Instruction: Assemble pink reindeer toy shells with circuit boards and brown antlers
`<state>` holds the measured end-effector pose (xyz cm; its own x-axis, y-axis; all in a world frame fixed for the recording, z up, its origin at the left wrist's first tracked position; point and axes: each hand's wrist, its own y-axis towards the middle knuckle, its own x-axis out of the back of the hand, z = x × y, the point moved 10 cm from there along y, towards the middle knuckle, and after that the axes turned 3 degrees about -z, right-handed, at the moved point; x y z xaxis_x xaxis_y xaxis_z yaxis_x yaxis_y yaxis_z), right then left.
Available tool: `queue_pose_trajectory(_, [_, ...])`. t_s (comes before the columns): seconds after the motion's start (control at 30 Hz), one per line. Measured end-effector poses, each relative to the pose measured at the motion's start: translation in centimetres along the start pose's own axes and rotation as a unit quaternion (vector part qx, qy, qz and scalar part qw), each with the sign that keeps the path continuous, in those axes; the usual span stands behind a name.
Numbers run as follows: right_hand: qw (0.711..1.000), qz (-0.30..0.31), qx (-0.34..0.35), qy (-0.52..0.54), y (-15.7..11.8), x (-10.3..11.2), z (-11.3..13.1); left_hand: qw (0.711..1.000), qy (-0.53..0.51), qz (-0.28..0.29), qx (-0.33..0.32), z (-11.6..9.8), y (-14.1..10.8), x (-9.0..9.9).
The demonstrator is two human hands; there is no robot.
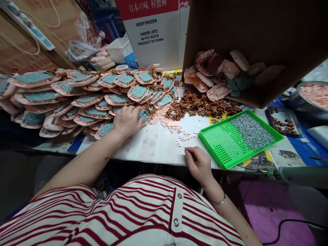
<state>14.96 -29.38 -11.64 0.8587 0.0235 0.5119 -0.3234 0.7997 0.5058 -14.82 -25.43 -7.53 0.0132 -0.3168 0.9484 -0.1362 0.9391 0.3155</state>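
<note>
My left hand [128, 120] is at the front of a large heap of pink plastic casings [120, 99] with teal panels. Its thumb and fingers close on one casing [144, 115] at the heap's right end, partly hidden by the hand. At the table's front edge, my right hand [199, 164] is closed in a pinch. Something thin and pale seems to extend left from its fingertips, too small to name. Small pink rings [183, 137] lie scattered just beyond that hand, beside a flat pink rectangular piece [173, 123].
A green perforated tray [212, 155] of small metal parts stands at right. Behind it are brown knobbly pieces [202, 102] and an open cardboard box [246, 30] with pink shells. Farther right sit a dark tray [294, 118] and a metal bowl [302, 97] of pink parts.
</note>
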Motion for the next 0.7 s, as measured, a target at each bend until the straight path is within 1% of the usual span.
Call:
queue_pose_trajectory(0.07, [1.000, 0.003, -0.009, -0.001, -0.1, 0.0, -0.2, 0.998, 0.018, -0.055, -0.032, -1.0, -0.5, 0.7])
queue_pose_trajectory(0.13, [1.000, 0.008, -0.025, 0.003, -0.2, 0.0, -0.6, 0.995, 0.006, -0.079, -0.062, -2.1, -1.0, 0.8])
queue_pose_trajectory(0.2, [0.998, 0.012, -0.052, 0.015, -0.2, 0.0, -1.0, 0.992, -0.018, -0.087, -0.091, -3.7, -1.2, 0.9])
queue_pose_trajectory(0.3, [0.993, 0.006, -0.108, 0.053, 0.4, 0.0, -1.2, 0.984, -0.076, -0.094, -0.131, -7.2, -0.9, 1.1])
queue_pose_trajectory(0.37, [0.989, 0.004, -0.128, 0.073, 1.6, -0.1, -0.4, 0.972, -0.139, -0.099, -0.163, -10.1, -0.4, 1.4])
queue_pose_trajectory(0.43, [0.991, 0.008, -0.115, 0.067, 4.1, -0.2, 1.2, 0.952, -0.213, -0.115, -0.188, -12.5, 0.1, 1.8])
queue_pose_trajectory(0.47, [0.994, 0.006, -0.098, 0.054, 5.8, -0.2, 2.0, 0.941, -0.247, -0.126, -0.194, -13.3, 0.2, 2.0])
queue_pose_trajectory(0.53, [0.998, -0.012, -0.058, 0.022, 10.2, 0.2, 3.1, 0.920, -0.307, -0.151, -0.192, -13.7, 0.4, 1.9])
queue_pose_trajectory(0.57, [0.999, -0.023, -0.043, -0.001, 12.6, 0.5, 3.1, 0.910, -0.331, -0.161, -0.191, -13.6, 0.3, 1.7])
queue_pose_trajectory(0.63, [0.997, -0.010, -0.028, -0.075, 17.6, 0.6, 1.7, 0.892, -0.367, -0.171, -0.199, -13.2, 0.0, 1.2])
queue_pose_trajectory(0.67, [0.990, 0.008, -0.033, -0.135, 20.1, 0.5, 0.2, 0.884, -0.381, -0.171, -0.208, -13.1, -0.2, 1.0])
queue_pose_trajectory(0.7, [0.977, 0.030, -0.049, -0.207, 22.3, 0.5, -1.7, 0.877, -0.394, -0.172, -0.213, -12.9, -0.4, 0.9])
